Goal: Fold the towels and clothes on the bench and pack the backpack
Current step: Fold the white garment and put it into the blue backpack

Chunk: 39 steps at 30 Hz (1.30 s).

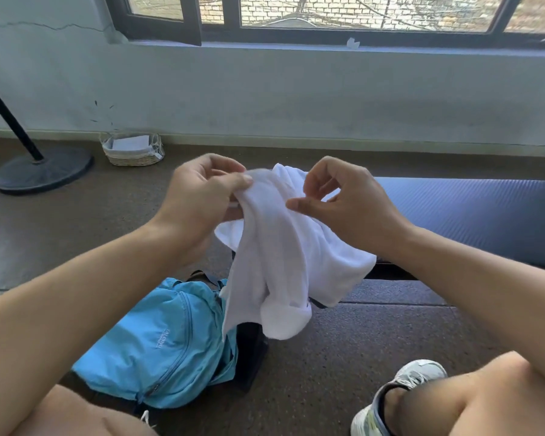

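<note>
Beyond the raised hands, the dark bench runs off to the right; below them the blue backpack lies on the floor. Between the hands hangs a white towel, long axis downward, soft and crumpled. Left hand pinches its top edge; right hand, fingers loosely curled, touches it just beside.

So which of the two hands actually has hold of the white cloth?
The left hand: it pinches the top of the white towel. The right hand hovers beside it, fingers loosely curled, with no clear grip.
</note>
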Available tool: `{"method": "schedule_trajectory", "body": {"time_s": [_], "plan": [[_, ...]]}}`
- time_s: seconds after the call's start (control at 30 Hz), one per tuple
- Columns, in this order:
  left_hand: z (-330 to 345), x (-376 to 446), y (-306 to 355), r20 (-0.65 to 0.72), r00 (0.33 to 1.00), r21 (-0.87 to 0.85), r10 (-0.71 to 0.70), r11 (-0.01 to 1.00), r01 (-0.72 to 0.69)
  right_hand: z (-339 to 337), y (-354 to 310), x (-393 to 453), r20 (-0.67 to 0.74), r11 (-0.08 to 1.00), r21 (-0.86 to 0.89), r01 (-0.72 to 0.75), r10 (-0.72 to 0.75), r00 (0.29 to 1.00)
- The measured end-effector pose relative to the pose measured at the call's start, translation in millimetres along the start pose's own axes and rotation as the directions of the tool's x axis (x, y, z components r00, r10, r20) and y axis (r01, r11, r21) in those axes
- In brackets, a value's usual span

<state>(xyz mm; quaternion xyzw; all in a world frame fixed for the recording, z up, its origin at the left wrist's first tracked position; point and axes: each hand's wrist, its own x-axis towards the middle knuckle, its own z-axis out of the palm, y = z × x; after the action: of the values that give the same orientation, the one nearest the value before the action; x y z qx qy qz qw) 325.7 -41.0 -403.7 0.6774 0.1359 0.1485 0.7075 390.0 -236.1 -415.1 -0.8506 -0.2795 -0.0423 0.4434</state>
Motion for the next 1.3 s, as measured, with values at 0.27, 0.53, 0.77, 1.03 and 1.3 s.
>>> {"method": "schedule_trajectory", "body": {"time_s": [0.27, 0.53, 0.77, 1.03, 1.3], "plan": [[-23.1, 32.7, 20.7, -0.122, 0.988, -0.455, -0.097, 0.890, 0.031, 22.1, 20.8, -12.4, 0.495, 0.984, -0.171, 0.057, 0.036, 0.868], [-39.4, 53.6, 7.3, -0.136, 0.972, -0.625, -0.194, 0.778, 0.068, 60.0, 26.7, -11.5, 0.344, 0.823, -0.450, 0.346, -0.198, 0.918], [-84.0, 83.7, -22.3, -0.350, 0.890, -0.543, -0.291, 0.838, 0.060, 51.9, 1.4, -7.1, 0.320, 0.928, -0.142, 0.343, -0.285, 0.903], [-127.8, 95.6, -43.4, -0.481, 0.824, -0.394, -0.299, 0.913, 0.101, 20.5, -4.9, -12.4, 0.314, 0.958, 0.003, 0.288, -0.275, 0.909], [-133.2, 81.6, -38.3, -0.574, 0.760, -0.376, -0.304, 0.923, 0.085, -3.6, 10.9, 4.8, 0.245, 0.735, -0.438, 0.517, -0.456, 0.856]]}}
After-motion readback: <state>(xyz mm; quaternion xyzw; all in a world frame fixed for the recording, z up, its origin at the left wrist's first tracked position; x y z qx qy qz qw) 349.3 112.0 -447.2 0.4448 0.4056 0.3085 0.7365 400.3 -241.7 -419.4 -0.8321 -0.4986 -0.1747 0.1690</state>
